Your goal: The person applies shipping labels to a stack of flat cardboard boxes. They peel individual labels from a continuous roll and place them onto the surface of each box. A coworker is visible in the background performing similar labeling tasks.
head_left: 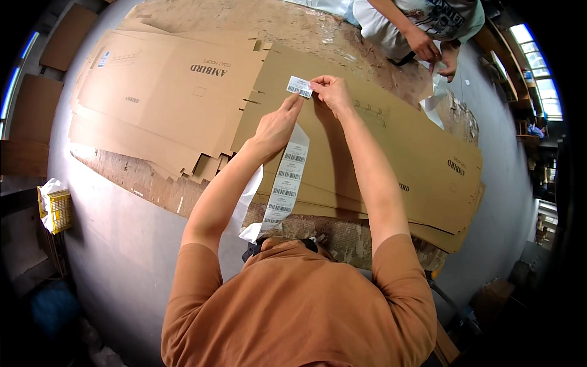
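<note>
My right hand [333, 96] pinches the right edge of a white barcode label [299, 86] over the upper left of a flat brown cardboard sheet [391, 147]. My left hand [278, 127] is closed, its fingertips at the label's lower edge. From under that hand a long strip of barcode labels [287, 174] hangs toward my body, its lower end curling into white backing paper. I cannot tell whether the label touches the cardboard.
More flat printed cardboard sheets [165, 92] lie stacked on the left of the worn wooden table [165, 186]. At the far right, a person's hands [435, 54] hold something white and something small and red. A yellow basket [58, 211] with white material stands at the left.
</note>
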### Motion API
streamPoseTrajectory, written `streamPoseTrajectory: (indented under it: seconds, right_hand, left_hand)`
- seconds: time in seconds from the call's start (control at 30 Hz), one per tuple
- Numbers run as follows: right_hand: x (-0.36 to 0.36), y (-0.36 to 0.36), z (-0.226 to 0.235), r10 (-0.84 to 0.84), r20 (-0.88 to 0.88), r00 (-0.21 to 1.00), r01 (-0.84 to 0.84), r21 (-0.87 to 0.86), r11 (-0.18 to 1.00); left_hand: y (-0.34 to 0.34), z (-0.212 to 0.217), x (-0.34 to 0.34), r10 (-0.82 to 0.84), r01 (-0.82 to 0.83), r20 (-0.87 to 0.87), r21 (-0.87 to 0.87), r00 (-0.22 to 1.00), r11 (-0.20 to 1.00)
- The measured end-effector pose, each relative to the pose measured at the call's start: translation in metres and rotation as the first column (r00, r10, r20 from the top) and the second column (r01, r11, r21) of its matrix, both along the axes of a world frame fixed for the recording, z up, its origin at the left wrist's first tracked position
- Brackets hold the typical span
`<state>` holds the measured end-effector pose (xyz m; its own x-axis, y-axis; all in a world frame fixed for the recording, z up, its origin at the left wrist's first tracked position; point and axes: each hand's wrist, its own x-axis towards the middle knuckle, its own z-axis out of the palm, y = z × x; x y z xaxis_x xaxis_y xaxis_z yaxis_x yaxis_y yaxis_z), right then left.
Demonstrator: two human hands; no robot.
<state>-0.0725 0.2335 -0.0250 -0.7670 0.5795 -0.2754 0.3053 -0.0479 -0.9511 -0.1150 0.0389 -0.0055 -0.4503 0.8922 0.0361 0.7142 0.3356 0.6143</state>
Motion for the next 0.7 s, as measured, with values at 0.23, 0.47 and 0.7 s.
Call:
streamPoseTrajectory:
  seconds: [0.23,0.47,0.7]
  right_hand:
    - [-0.006,0.006,-0.015,0.002,0.02,1.0,-0.005,0.135,0.991]
    - [-0.013,-0.024,0.012,-0.09,0.372,0.924,-0.204,0.677,0.708]
    - [0.015,0.006,-0.008,-0.294,0.278,0.915,-0.016,0.75,0.661]
  left_hand:
    - [0.012,0.003,-0.004,-0.014,0.01,-0.03,-0.133,0.999,0.991]
    - [0.015,0.002,0.0,0.019,-0.031,-0.064,-0.208,0.998,0.978]
    - [0.008,0.003,0.007,0.022,-0.029,-0.054,-0.146,0.998,0.989]
